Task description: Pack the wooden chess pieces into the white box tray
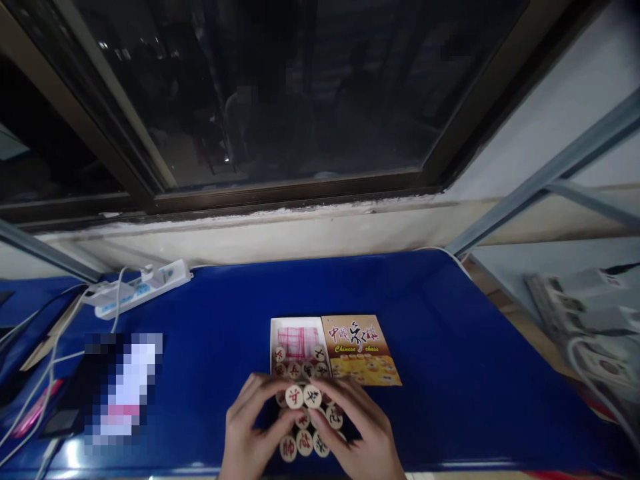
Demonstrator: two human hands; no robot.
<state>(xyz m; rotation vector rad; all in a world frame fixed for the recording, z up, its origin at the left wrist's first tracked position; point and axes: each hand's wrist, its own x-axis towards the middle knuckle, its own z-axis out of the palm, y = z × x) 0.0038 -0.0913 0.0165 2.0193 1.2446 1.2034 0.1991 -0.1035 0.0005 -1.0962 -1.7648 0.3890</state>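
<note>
My left hand pinches a round chess piece with a red character between thumb and fingers. Beside it, a piece with a black character is pinched in my right hand. The two pieces are side by side, above other round pieces near the table's front edge. Behind my hands lies a white open box with a pink checked sheet and several pieces in it. My fingers hide some of the pieces. A Chinese chess box lid lies against the box's right side.
The blue table carries a white power strip with cables at the back left. A dark object with a pixelated bright area lies at left. Metal posts and a window stand behind.
</note>
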